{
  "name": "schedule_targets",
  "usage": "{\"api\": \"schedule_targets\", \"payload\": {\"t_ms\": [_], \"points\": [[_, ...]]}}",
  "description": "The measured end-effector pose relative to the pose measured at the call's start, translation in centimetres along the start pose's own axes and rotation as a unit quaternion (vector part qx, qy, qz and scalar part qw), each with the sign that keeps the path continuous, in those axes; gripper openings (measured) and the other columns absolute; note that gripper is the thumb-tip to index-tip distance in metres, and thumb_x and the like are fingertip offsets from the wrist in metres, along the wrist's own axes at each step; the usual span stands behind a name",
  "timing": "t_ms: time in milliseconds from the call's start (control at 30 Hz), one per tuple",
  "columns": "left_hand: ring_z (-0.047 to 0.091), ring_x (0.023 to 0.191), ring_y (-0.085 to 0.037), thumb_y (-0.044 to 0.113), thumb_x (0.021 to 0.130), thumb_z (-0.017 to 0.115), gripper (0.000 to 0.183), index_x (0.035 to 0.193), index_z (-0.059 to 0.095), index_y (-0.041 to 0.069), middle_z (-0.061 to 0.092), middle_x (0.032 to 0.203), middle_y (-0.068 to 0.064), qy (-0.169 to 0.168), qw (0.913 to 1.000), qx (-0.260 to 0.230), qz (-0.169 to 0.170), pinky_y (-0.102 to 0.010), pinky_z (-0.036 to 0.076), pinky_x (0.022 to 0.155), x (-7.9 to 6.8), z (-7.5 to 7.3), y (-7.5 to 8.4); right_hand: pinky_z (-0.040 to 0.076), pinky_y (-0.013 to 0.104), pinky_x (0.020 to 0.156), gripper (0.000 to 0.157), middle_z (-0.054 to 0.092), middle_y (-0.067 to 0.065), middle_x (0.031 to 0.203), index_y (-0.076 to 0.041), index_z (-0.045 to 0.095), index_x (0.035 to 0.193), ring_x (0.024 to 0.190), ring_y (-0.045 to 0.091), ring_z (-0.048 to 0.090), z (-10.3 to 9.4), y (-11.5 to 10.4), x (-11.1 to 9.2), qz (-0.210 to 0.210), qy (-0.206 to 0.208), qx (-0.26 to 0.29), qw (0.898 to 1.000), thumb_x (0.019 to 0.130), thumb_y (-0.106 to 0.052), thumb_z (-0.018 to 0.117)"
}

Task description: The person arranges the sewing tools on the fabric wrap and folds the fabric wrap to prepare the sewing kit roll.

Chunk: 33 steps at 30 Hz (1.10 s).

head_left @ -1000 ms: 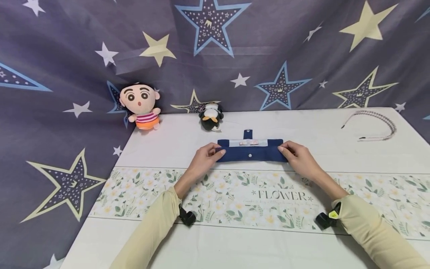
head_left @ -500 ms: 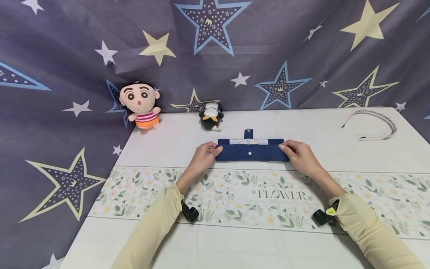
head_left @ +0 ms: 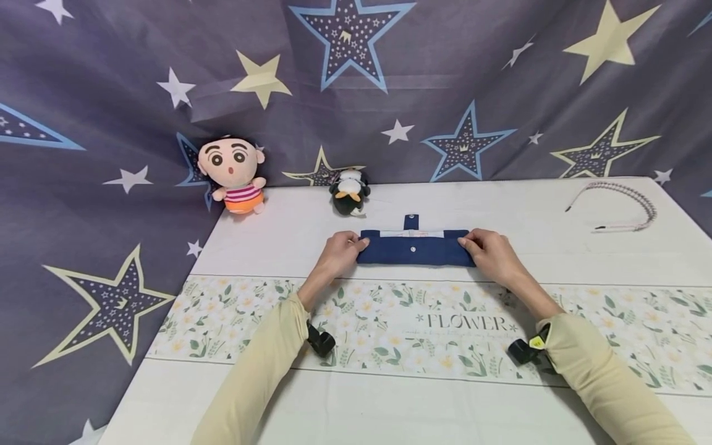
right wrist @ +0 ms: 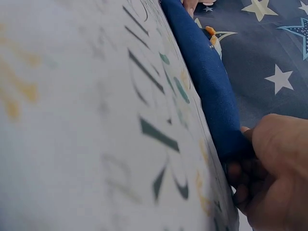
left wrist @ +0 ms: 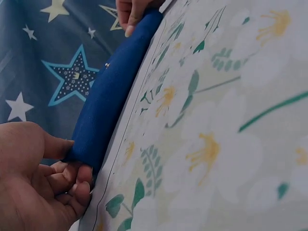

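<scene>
A navy blue fabric pouch [head_left: 411, 252], folded into a long flat roll, lies across the middle of the table. It has a metal snap on its front, and a strap [head_left: 411, 221] with another snap sticks out behind. A pale strip [head_left: 389, 233] shows along its far edge. My left hand [head_left: 340, 252] pinches the left end between thumb and fingers; the left wrist view shows the thumb on top of the blue fabric [left wrist: 108, 96]. At the opposite end my right hand [head_left: 489, 252] pinches the cloth likewise, its fingers curled underneath in the right wrist view.
A plush doll [head_left: 233, 176] in a striped top sits at the back left. Beside it is a penguin plush [head_left: 349, 193]. A braided headband [head_left: 639, 201] lies at the back right. The white tablecloth [head_left: 389, 408] carries a floral band; a starry curtain [head_left: 411, 68] hangs behind.
The front fold of the pouch has tipped away from me, covering more of the pale strip. Both hands have shifted slightly forward while keeping hold of the ends.
</scene>
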<state>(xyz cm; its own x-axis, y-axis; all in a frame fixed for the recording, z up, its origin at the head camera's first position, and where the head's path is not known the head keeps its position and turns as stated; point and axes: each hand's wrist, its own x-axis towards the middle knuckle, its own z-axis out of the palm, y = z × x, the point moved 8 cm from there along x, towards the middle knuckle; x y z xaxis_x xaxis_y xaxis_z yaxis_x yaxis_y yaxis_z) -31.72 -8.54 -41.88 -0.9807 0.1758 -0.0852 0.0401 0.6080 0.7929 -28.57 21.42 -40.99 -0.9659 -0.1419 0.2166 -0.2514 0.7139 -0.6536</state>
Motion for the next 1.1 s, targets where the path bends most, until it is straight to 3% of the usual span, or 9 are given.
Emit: {"api": "schedule_targets", "payload": {"t_ms": [433,633,900,1100], "points": [[0.044,0.059,-0.015,0.027,0.104,0.064,0.027,0.090,0.065,0.004,0.059,0.070,-0.001,0.002,0.9998,-0.012,-0.016,-0.031,0.036,0.059,0.4,0.1,-0.3,0.037,0.036,0.056,0.021,0.052,0.006,0.069,0.000,0.064,0.099,0.058,0.021,0.045,0.2,0.2,0.1,0.020,-0.028,-0.032,0.999,0.109,-0.017,0.056],[0.043,0.059,-0.015,0.027,0.104,0.064,0.027,0.091,0.064,0.005,0.061,0.072,-0.001,0.004,0.9993,-0.029,-0.024,-0.030,0.036,0.060,0.1,0.1,-0.3,0.041,0.041,0.065,0.017,0.059,0.011,0.081,0.004,0.063,0.109,0.068,0.024,0.052,-0.1,-0.9,0.8,-0.007,-0.058,-0.038,0.998,0.107,-0.013,0.058],[0.040,0.057,-0.013,0.026,0.104,0.064,0.027,0.089,0.062,0.004,0.050,0.063,0.002,0.009,0.9994,-0.034,-0.003,-0.029,0.034,0.059,0.0,0.1,-0.1,0.048,0.047,0.076,0.023,0.066,0.020,0.099,0.007,0.066,0.116,0.085,0.032,0.060,-0.4,-3.1,4.8,-0.019,-0.091,-0.017,0.995,0.106,-0.011,0.057],[0.040,0.058,-0.014,0.026,0.104,0.064,0.026,0.091,0.063,0.003,0.053,0.065,0.001,0.009,0.9991,-0.040,-0.004,-0.029,0.034,0.060,0.0,0.1,-0.1,0.048,0.052,0.088,0.031,0.068,0.027,0.111,0.012,0.066,0.123,0.097,0.038,0.064,2.3,-4.1,7.8,-0.028,-0.133,-0.023,0.990,0.107,-0.010,0.053]]}}
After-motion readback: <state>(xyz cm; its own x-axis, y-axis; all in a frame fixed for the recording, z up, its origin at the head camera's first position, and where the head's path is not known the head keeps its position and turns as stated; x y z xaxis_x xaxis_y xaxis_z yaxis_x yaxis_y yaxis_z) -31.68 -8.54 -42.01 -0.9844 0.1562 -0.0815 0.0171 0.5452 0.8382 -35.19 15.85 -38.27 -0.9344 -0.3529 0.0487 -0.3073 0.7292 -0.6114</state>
